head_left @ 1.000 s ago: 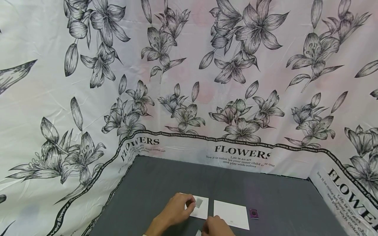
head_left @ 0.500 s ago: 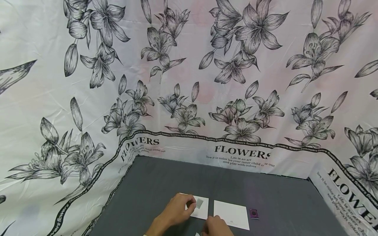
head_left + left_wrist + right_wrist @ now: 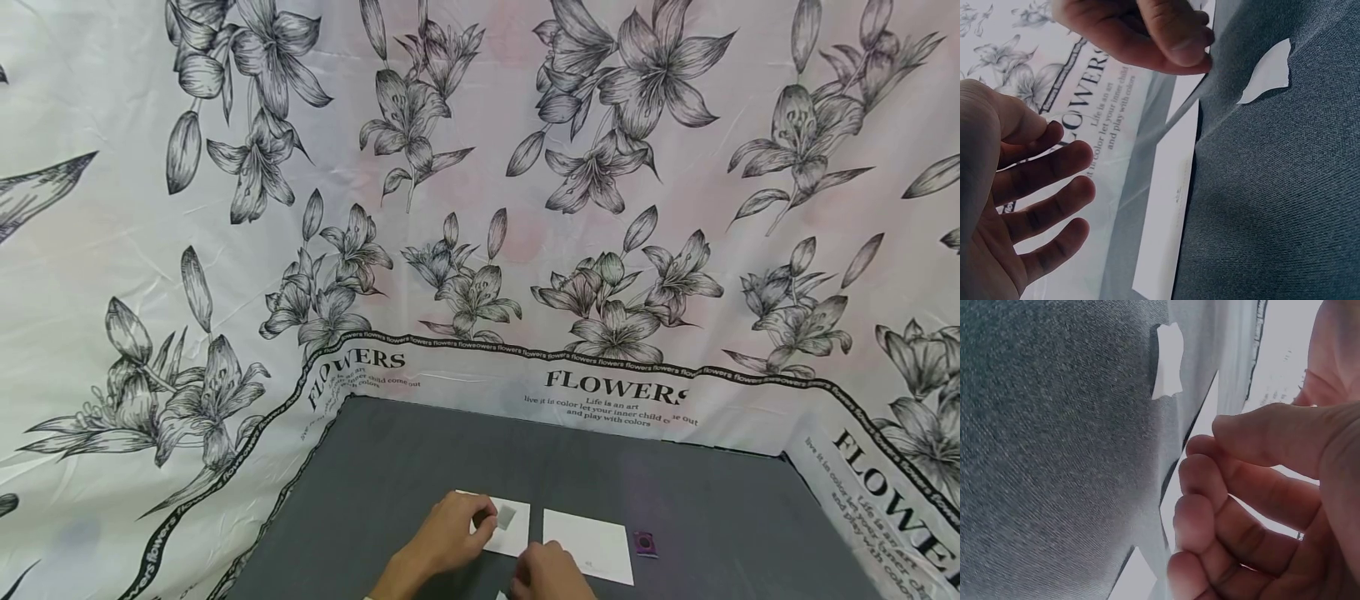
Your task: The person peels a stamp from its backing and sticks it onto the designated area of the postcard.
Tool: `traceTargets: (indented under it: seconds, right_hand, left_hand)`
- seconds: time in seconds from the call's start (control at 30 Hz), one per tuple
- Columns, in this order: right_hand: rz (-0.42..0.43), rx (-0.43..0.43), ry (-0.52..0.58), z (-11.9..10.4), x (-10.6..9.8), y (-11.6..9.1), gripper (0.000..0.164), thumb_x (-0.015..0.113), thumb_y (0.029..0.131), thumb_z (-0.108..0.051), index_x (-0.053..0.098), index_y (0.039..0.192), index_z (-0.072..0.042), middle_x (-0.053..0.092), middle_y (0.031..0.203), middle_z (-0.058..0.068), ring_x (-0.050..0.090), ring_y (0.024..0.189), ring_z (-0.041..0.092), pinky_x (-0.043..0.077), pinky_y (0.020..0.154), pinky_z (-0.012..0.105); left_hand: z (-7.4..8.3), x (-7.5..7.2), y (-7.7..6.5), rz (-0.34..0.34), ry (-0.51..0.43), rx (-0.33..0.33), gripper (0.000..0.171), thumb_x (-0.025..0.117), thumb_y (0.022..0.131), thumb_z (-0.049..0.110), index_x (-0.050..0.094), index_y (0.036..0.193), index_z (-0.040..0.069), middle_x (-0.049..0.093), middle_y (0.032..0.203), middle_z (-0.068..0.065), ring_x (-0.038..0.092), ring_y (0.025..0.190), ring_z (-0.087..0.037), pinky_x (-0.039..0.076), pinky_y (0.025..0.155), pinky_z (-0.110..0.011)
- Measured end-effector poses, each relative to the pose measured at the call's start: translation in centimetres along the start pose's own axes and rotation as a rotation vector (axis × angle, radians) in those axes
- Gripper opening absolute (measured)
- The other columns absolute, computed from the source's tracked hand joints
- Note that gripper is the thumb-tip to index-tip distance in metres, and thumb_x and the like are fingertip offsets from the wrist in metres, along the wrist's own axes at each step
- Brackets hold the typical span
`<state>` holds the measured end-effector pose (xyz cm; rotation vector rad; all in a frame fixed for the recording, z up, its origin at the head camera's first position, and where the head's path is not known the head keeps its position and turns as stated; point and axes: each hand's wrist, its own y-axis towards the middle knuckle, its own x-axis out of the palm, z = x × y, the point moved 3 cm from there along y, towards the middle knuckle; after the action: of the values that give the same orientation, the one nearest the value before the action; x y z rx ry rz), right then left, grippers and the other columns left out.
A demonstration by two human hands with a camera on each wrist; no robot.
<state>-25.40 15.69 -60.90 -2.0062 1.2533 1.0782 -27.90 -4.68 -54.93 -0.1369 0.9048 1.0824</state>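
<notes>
In the head view's bottom centre, the left hand (image 3: 450, 533) is pinching a small translucent square (image 3: 506, 517), which is showing just right of its fingertips, over the left white card (image 3: 517, 540). The right hand (image 3: 553, 573) is curling its fingers lower right of the square; whether it is gripping anything, I cannot tell. A white scrap (image 3: 1271, 72) is lying upper right in the left wrist view.

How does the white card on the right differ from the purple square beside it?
The white card is larger than the purple square. The card has a faint mark near its lower edge; the square has a dark ring. In the head view, the right hand hides one corner of the card; the square shows whole. Both lie on the grey table.
</notes>
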Motion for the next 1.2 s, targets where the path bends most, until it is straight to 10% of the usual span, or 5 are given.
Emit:
traceTargets:
  seconds: [0.4, 1.2]
  right_hand:
    - [0.184, -0.088, -0.046, -5.0, -5.6, -1.2, 0.011, 0.082, 0.089, -0.013, 0.080, 0.078, -0.011, 0.069, 0.065, -0.010, 0.054, 0.059, -0.002, 0.049, 0.057, 0.027]
    - [0.304, -0.200, -0.064, -6.8, -7.2, -0.4, 0.012, 0.082, 0.088, -0.006, 0.081, 0.080, -0.015, 0.067, 0.071, -0.013, 0.055, 0.065, -0.002, 0.050, 0.061, 0.024]
  left_hand:
    - [0.1, -0.1, 0.0, 0.025, 0.016, 0.014, 0.011, 0.069, 0.102, 0.017, 0.077, 0.094, 0.019, 0.069, 0.084, 0.018, 0.057, 0.077, 0.009, 0.048, 0.069, -0.020]
    - [0.4, 0.1, 0.1, -0.054, -0.026, 0.024, 0.015, 0.067, 0.104, 0.017, 0.080, 0.097, 0.015, 0.072, 0.083, 0.017, 0.061, 0.076, 0.009, 0.050, 0.068, -0.017]
